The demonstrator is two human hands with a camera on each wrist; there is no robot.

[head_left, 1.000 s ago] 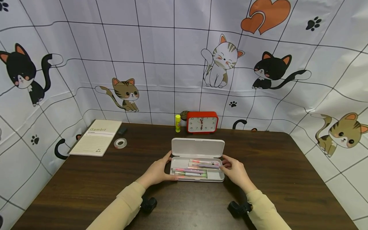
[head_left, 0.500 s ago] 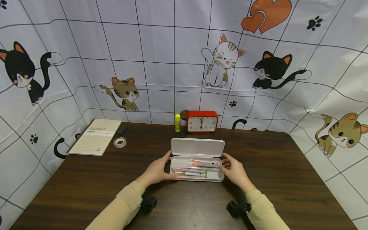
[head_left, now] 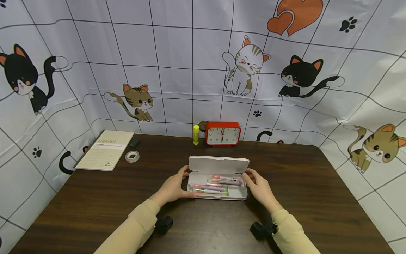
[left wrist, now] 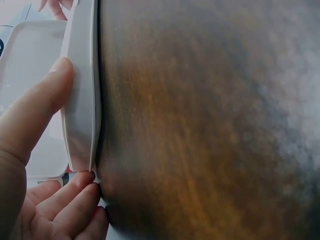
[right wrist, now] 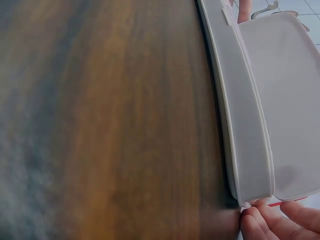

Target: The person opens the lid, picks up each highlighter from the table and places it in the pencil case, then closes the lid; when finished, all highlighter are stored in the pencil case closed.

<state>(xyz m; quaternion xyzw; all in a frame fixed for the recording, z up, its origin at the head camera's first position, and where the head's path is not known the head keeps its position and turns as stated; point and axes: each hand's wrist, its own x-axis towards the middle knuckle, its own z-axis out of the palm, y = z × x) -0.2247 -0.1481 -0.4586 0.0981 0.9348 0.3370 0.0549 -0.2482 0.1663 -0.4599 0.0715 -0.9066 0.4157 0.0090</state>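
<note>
Gripping the white pencil case [head_left: 219,195] at either end, the left hand [head_left: 172,188] and right hand [head_left: 258,187] hold its half-raised lid [head_left: 219,164] above the pens [head_left: 215,185] on the desk [head_left: 95,208].

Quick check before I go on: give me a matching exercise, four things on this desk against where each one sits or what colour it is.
Things:
1. clock
2. glue stick
3. tape roll
4. pencil case

Descriptions:
A. white, lid raised, between the left hand and the right hand
B. red, at the back edge of the table
C. yellow, upright just left of the clock
D. clear ring beside the notebook

Pairs: 1-B, 2-C, 3-D, 4-A
</note>
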